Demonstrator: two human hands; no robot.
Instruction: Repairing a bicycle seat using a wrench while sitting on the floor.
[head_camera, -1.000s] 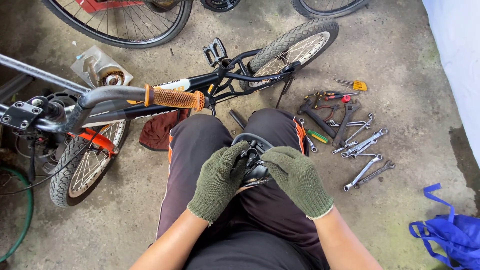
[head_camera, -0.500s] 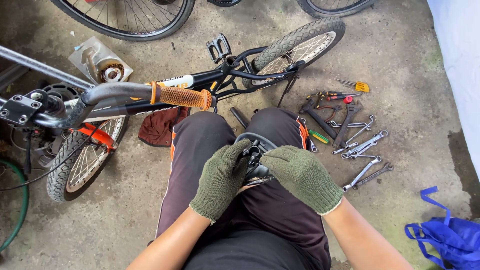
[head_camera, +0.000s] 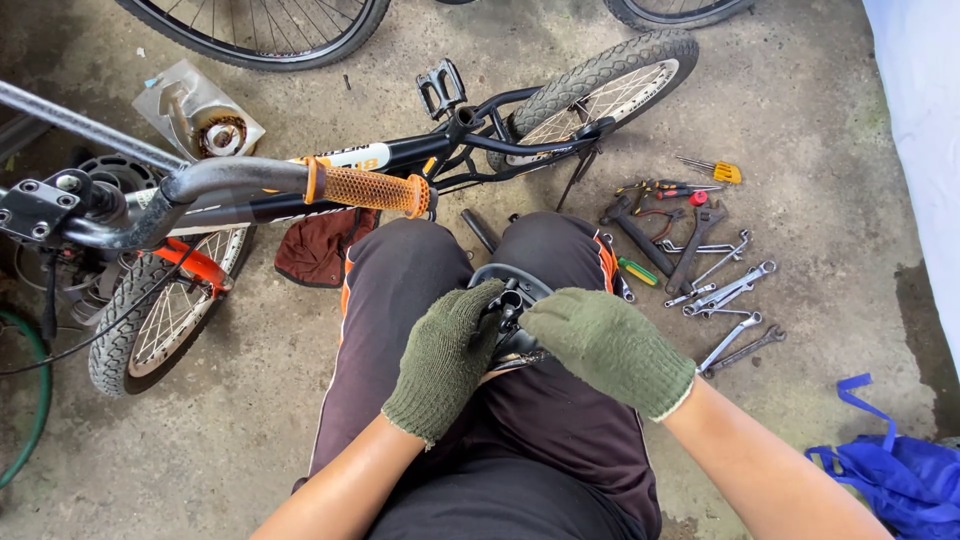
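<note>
Both my hands wear green knit gloves and hold a black bicycle saddle (head_camera: 510, 292) over my lap, between my knees. My left hand (head_camera: 445, 357) grips the saddle's left side and underside. My right hand (head_camera: 605, 345) closes over its right side, covering most of it. The metal clamp parts under the saddle are partly hidden by my fingers. A small black bicycle (head_camera: 440, 150) lies on its side in front of me, and its orange handlebar grip (head_camera: 365, 187) is just beyond my left knee.
Several wrenches and spanners (head_camera: 725, 290), pliers and a yellow-handled screwdriver (head_camera: 712, 169) lie on the concrete to my right. A dark red rag (head_camera: 320, 247) is by my left knee. A blue bag (head_camera: 890, 470) sits at lower right, a green hose (head_camera: 30, 400) at left.
The view has shifted slightly downward. My hands stay on the saddle, with my right hand settling further over its right side.
</note>
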